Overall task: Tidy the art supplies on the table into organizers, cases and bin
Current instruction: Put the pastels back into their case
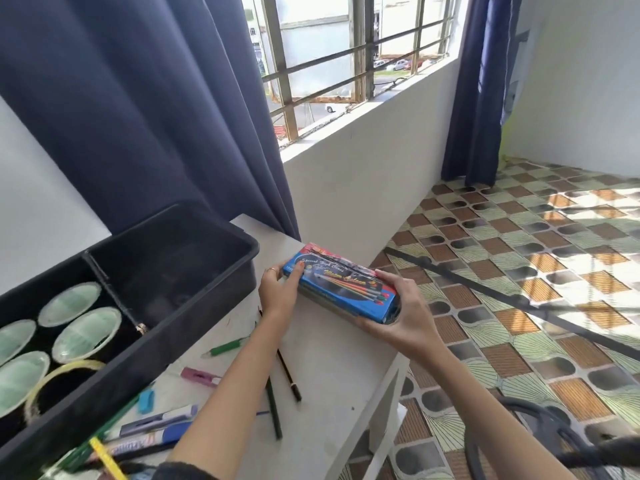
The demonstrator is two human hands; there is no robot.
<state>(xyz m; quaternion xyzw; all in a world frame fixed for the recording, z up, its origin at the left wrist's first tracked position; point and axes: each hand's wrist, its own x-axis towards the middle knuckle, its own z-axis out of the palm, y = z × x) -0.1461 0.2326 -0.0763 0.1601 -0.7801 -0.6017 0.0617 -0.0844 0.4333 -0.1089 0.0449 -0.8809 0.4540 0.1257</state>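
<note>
Paint box (341,284): flat blue box w/ printed lid, held in both my hands at the far right corner of the table (329,362). Can't tell if its underside touches the tabletop.
Box axis: long side runs from far-left to near-right. Lid faces up, tilted a bit twd me. Left short end points at the bin, right short end sticks out past the table edge over the tiled floor.
L hand (277,289): grips the left short end, one finger laid over the lid corner, the rest curled at the end.
R hand (398,320): cradles the right short end from below, fingers wrapped round it, tips showing on the far long edge.
Bin (166,271): black, on the table's left side, split by a divider. Near part holds round cups (81,329) and a tape roll (59,382).
Loose bits: green pen (225,348), pink eraser (199,376), two pencils (289,374) lying under my L forearm, markers (156,419) and a yellow ruler (105,457) nearer me, all on the tabletop beside the bin.
</note>
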